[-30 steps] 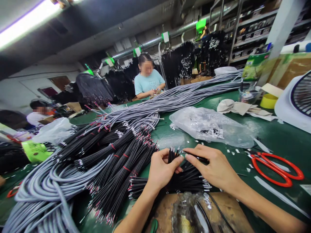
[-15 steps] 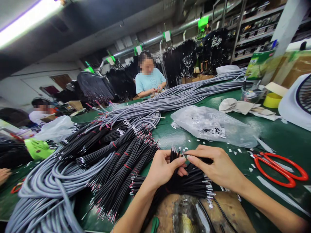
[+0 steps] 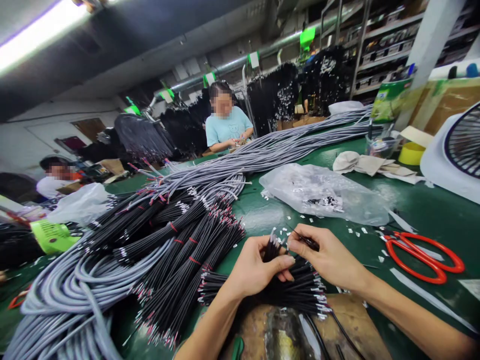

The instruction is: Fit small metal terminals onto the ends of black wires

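My left hand point(image 3: 253, 267) is closed around a bundle of black cables point(image 3: 270, 250), their pale stripped ends pointing up above my fingers. Close beside it, my right hand point(image 3: 322, 252) pinches a slim dark pointed tool point(image 3: 309, 242); its thin tip is near the cable ends, and I cannot tell if it touches them. Beneath both hands lies a larger pile of black cables point(image 3: 300, 295) with silvery and reddish ends. It rests partly on a worn brown board point(image 3: 360, 320).
Red-handled scissors point(image 3: 423, 255) lie at right, below a clear plastic bag point(image 3: 318, 195). Bundled black cables point(image 3: 187, 270) and coiled grey cables point(image 3: 71, 300) cover the left. A co-worker point(image 3: 228, 125) sits across the green table point(image 3: 412, 210). A white fan point(image 3: 450, 155) stands at far right.
My right hand has drawn slightly back, and the tool's tip now points up beside the cable ends. The cable ends in my left hand lean more. The whole view has shifted slightly.
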`<state>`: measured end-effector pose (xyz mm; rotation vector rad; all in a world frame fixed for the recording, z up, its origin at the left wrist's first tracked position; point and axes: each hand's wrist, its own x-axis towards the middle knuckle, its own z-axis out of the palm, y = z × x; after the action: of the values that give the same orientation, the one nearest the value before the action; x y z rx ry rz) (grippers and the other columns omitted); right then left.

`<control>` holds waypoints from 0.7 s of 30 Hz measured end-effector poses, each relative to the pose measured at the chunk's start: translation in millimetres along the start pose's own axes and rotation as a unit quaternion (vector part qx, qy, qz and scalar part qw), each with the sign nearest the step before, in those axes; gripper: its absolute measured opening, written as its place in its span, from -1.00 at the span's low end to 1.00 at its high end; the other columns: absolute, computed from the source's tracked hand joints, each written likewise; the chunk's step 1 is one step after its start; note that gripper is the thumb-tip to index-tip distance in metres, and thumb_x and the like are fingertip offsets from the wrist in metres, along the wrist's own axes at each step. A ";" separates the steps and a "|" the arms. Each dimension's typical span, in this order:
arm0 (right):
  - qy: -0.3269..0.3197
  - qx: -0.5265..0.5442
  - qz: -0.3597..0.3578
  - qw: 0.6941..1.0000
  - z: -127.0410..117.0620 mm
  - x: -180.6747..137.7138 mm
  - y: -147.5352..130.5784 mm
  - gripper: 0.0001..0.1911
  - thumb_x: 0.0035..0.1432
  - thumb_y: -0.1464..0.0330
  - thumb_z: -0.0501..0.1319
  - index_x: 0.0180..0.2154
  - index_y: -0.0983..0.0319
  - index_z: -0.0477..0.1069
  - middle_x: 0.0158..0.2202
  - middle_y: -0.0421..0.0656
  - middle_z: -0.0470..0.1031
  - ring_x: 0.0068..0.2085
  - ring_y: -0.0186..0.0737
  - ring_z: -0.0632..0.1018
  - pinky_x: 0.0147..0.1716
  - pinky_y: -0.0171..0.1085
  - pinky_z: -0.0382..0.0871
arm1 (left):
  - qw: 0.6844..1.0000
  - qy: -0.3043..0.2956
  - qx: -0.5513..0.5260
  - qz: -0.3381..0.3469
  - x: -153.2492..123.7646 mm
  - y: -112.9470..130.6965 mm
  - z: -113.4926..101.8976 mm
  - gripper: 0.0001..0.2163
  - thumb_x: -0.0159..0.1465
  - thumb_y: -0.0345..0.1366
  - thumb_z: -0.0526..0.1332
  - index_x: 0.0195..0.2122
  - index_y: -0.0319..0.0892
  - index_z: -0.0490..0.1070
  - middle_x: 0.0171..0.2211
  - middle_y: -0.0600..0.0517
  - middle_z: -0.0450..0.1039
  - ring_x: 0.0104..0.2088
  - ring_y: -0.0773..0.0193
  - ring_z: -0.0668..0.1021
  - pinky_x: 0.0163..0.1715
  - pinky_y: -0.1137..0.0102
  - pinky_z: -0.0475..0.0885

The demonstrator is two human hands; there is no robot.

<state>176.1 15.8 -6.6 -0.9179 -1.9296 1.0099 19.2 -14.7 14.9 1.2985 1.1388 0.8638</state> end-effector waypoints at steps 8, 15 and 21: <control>0.199 -0.189 -0.050 0.960 -24.2 0.7 -13.6 -0.75 0.13 0.30 0.04 -0.55 0.20 0.30 -0.56 -0.17 0.36 -0.52 -0.28 0.36 -0.55 -0.32 0.25 | 0.989 0.114 0.081 0.045 6.8 -12.4 -3.1 -0.80 0.02 -0.23 0.28 -0.56 -0.27 0.37 -0.65 0.05 0.42 -0.61 0.35 0.42 -0.53 0.46 0.33; 0.275 -0.291 -0.035 0.916 -43.1 0.6 11.5 -0.75 0.09 0.40 0.11 -0.16 0.19 0.43 -0.25 -0.08 0.45 -0.27 -0.12 0.47 -0.33 -0.21 0.33 | 0.989 0.097 0.089 0.073 13.3 -15.1 -7.5 -0.76 0.11 -0.18 0.20 -0.45 -0.29 0.47 -0.52 0.05 0.41 -0.45 0.33 0.39 -0.42 0.50 0.25; 0.061 -0.083 -0.017 0.994 -13.4 -0.3 2.4 -0.87 0.06 0.38 0.18 -0.35 0.19 0.51 -0.40 -0.20 0.54 -0.40 -0.27 0.52 -0.41 -0.31 0.40 | 0.996 0.049 0.038 0.067 11.3 -13.5 -7.6 -0.76 0.13 -0.19 0.19 -0.50 -0.30 0.42 -0.60 0.09 0.31 -0.53 0.39 0.33 -0.46 0.49 0.23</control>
<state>188.4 20.9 -3.5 -1.0120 -1.9401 0.7624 13.3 -3.5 0.6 1.4205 1.1810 0.9991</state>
